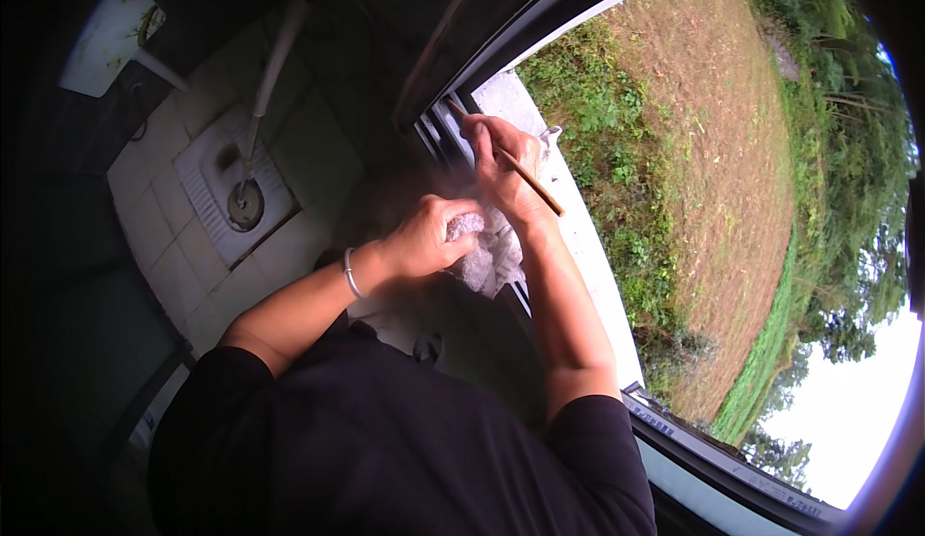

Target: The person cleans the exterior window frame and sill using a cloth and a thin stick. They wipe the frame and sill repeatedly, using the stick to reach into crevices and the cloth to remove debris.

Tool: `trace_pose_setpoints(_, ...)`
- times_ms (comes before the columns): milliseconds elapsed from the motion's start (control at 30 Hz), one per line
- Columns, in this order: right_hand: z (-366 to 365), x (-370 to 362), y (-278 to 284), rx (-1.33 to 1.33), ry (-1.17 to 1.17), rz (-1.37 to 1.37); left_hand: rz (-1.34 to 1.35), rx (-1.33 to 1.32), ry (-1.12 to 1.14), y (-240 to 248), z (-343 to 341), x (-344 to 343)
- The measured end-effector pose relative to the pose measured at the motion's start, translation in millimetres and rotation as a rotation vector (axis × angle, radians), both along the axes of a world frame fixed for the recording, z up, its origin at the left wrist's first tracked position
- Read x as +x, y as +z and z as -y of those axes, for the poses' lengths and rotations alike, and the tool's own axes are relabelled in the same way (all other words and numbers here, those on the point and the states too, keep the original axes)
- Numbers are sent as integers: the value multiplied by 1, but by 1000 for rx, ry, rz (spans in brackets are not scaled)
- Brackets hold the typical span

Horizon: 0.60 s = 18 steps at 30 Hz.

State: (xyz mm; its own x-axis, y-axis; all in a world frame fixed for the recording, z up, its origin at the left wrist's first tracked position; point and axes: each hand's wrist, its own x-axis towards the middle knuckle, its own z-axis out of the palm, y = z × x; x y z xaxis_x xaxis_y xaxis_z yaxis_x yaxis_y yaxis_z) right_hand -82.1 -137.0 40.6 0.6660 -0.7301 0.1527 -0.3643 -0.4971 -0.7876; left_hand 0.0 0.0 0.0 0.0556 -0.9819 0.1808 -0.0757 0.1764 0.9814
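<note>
Head view, looking down: the left hand (416, 239), a silver bangle (351, 274) at its wrist, closes its fingers around a crumpled pale cloth (500, 254). Beside it, the right hand (503, 160) pinches a slender brown stick (532, 182), far end at the window frame (482, 66). Left, a squat toilet (205, 178); right, outdoors, a brown field (713, 150).

Took daylight from the window (727, 461) at right; glared white in the sky (862, 411); lay dim on the left; bent at the edges.
</note>
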Motion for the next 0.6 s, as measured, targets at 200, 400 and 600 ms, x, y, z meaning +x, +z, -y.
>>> trace_pose_setpoints(200, 6, -6, 6, 48, -20, -4, -56, -6, 13, 2, 2, -9)
trace_pose_setpoints(400, 7, -3, -1, 98, 49, 104, -114, 37, 22, 5, 3, -3)
trace_pose_setpoints(600, 20, -3, -1, 146, 111, 93, -141, 78, 20, 11, 2, -1)
